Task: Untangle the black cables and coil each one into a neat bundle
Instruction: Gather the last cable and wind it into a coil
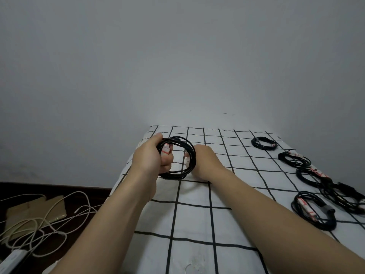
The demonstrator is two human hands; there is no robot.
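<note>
- Left hand (152,155) clenches the left side of the coil (173,175), just left of the frame's centre.
- Right hand (205,163) grasps the coil's right side with curled fingers.
- Coil stands upright between both hands, over the far end of the sheet (197,214).
- Other bundles (329,221) lie along the frame's right edge, well apart from the hands.

Seeing white cloth with black grid (197,214) covering the surface, butting up against plain grey wall (177,56). Spotting tangle of cream cables (37,222) lying on dark floor (88,191) at left, partly overlapping flat cardboard pieces (25,211). Noting white strip-like object (14,258) poking in bottom-left; not making out what it is.
</note>
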